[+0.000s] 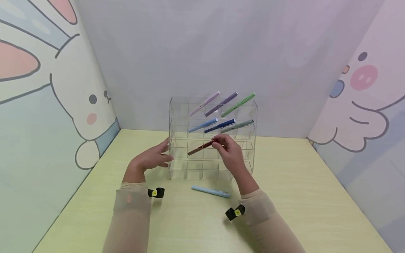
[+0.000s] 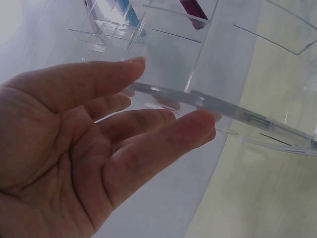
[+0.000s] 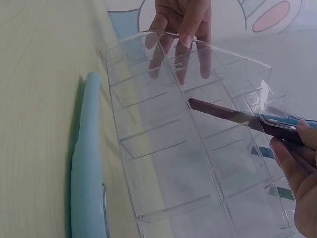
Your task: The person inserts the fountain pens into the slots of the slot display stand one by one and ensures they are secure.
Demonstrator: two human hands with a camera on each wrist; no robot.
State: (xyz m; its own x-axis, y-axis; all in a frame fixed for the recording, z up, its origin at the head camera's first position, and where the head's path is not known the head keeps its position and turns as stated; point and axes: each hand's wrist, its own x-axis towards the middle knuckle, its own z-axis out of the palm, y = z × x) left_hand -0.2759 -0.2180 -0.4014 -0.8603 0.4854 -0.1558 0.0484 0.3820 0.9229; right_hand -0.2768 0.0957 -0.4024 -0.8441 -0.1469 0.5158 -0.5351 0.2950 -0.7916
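A clear acrylic pen rack (image 1: 210, 164) with several tiers stands upright on the table. My right hand (image 1: 231, 154) pinches a dark red pen (image 1: 200, 149) by its clip end, between thumb and fingers. The pen slants across the third tier from the top, its other end at a compartment there. At the rack's left side, my left hand (image 1: 154, 157) touches the side panel with extended fingers; in the left wrist view its thumb (image 2: 106, 79) lies near the panel's edge. A light blue pen (image 1: 211, 191) lies on the table before the rack.
The top tier holds a pale pink pen (image 1: 205, 103), a purple pen (image 1: 221, 104) and a green pen (image 1: 238, 105). Below them rest a sky blue pen (image 1: 203, 125), a dark blue pen (image 1: 220, 125) and a grey-green pen (image 1: 237, 126). Cartoon-printed walls enclose the table.
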